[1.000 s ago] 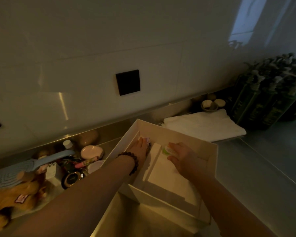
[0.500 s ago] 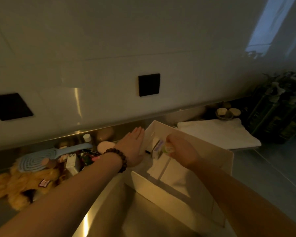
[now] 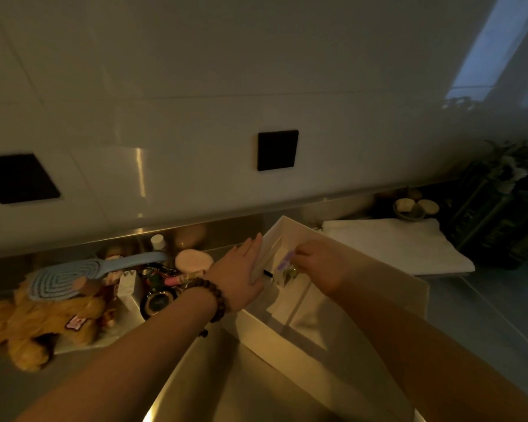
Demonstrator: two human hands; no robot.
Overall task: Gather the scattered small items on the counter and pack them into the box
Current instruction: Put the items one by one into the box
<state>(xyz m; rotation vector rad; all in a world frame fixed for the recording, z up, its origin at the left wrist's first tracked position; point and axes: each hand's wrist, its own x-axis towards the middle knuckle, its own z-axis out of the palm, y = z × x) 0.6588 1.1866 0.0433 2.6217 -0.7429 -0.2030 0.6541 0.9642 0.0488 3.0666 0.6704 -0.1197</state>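
A white open box (image 3: 415,287) stands on the steel counter. My left hand (image 3: 241,269), with a bead bracelet on its wrist, lies flat and open against the outside of the box's left wall. Inside the box, my right hand (image 3: 320,263) pinches a small item with a purple and green label (image 3: 285,263), low near the left wall. White paper (image 3: 299,312) lines the box floor. Left of the box lies the scattered pile: a blue hairbrush (image 3: 83,272), a plush toy (image 3: 43,321), a round pink puff (image 3: 194,260), a white charger (image 3: 130,284), a round black compact (image 3: 159,300) and a small white-capped bottle (image 3: 158,241).
A folded white towel (image 3: 393,248) lies right of the box, with a small dish (image 3: 415,207) behind it. Several dark green pump bottles (image 3: 506,202) stand at the far right. A steel sink edge (image 3: 195,376) is near me. Black wall sockets (image 3: 277,150) sit above.
My left hand has come out of the box and now rests flat on its outer left wall. My right hand has carried the small item lower and farther left inside the box.
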